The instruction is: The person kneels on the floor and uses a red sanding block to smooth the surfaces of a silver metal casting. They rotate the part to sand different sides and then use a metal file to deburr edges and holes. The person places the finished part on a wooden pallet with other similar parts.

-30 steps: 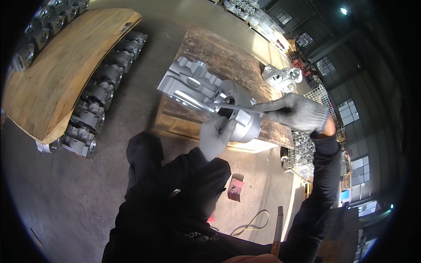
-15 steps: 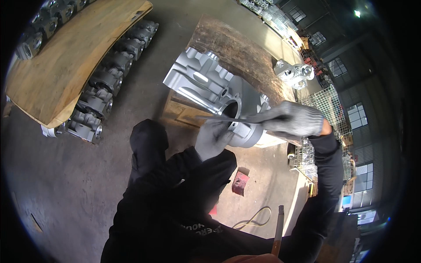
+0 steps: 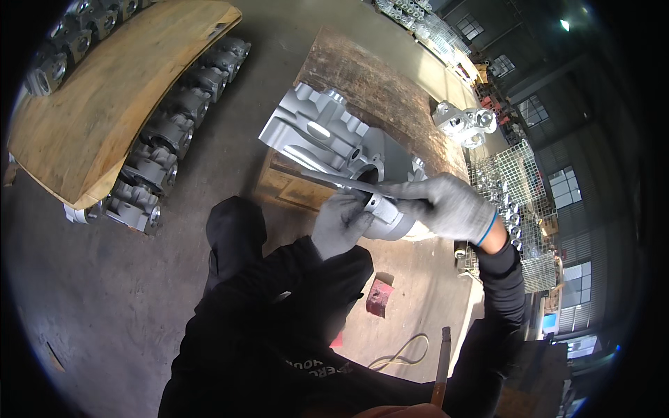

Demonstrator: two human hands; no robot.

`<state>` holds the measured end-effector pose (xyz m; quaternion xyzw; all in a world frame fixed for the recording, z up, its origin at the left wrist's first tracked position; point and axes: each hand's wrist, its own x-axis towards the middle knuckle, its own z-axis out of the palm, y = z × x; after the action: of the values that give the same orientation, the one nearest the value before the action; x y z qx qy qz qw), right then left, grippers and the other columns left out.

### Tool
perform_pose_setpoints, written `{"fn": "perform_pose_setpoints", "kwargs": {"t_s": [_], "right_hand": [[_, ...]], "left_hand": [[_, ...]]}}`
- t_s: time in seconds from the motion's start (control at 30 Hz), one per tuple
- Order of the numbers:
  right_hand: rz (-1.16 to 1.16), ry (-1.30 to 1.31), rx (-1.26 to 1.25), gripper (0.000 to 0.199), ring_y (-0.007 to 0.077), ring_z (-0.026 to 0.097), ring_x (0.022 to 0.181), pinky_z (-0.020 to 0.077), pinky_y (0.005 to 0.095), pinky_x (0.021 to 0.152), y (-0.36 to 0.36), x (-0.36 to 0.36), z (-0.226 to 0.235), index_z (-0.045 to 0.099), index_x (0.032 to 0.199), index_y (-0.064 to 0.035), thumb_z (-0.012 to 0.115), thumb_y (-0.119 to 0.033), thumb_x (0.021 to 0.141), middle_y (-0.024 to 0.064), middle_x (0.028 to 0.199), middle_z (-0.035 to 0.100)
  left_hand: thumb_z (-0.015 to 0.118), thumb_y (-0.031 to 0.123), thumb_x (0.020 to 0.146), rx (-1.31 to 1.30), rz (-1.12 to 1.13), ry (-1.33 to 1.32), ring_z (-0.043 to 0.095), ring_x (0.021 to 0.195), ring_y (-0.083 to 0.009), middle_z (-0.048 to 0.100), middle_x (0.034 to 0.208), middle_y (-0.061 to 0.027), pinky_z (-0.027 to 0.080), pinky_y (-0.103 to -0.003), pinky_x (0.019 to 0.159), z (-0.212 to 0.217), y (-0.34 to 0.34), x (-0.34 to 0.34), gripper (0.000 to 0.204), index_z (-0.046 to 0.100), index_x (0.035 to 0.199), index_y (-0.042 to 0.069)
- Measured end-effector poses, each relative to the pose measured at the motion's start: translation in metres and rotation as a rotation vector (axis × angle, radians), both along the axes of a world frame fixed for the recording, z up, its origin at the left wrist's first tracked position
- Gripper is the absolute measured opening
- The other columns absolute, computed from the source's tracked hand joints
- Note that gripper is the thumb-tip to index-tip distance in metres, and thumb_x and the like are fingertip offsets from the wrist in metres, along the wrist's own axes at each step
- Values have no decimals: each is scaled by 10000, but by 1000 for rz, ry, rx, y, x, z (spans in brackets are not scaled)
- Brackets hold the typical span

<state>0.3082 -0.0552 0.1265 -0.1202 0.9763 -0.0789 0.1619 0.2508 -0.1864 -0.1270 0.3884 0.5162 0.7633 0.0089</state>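
Gloves first, from the head camera: I am watching both hands working in grey knit gloves at the near end of a large silver aluminium casting (image 3: 327,136) that is lying on a worn wooden pallet (image 3: 390,90). The casting is resting flat with its round bore end overhanging toward the body, which I judge is bringing that end within easy reach. The left hand (image 3: 339,224) is cupping the cylindrical end from below and from the near side, fingers curled against the metal, steadying it. The right hand (image 3: 446,205) is coming in from the right, forearm in a dark sleeve angling up from the lower edge, wrist bent inward; its fingers are clenched around the handle end of a long thin file (image 3: 341,182). The file is lying across the rim of the bore, pointing left and slightly far, flat against the edge as if dressing it.

Left of the pallet, dark cast housings (image 3: 167,139) are standing in a row beside a curved wooden board (image 3: 111,90). Far right, a smaller silver casting (image 3: 463,122) is sitting near a wire mesh crate (image 3: 516,181). A red block (image 3: 380,296) and a looped band (image 3: 401,355) are lying on the concrete floor (image 3: 104,299) near my knees.
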Motion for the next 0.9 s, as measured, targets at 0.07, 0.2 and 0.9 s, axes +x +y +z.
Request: {"fn": "perform_pose_setpoints", "kwargs": {"t_s": [0.07,0.2,0.9], "right_hand": [[-44,148,216,456,317,729,740,578,414,703,-13,6,0,726,1370,-268,694,-140,933,156,843,740],[-206,83,370,394,314,751,773,594,392,731,-20,6,3,760,1313,-229,695,-128,938,154,926,766],[-292,-6,60,367,306,763,956,583,394,895,24,-48,-4,705,1380,-128,649,-196,1024,186,1155,773]], "left_hand": [[688,381,973,46,14,14,649,921,-396,679,876,-197,488,-455,855,1,3,-2,404,697,867,-9],[722,320,946,41,71,-6,646,892,-410,673,844,-196,494,-466,824,-2,10,-3,361,681,809,-11],[655,282,1019,65,141,92,618,773,-272,644,770,-131,476,-398,731,19,14,-12,323,692,887,-10]]}}
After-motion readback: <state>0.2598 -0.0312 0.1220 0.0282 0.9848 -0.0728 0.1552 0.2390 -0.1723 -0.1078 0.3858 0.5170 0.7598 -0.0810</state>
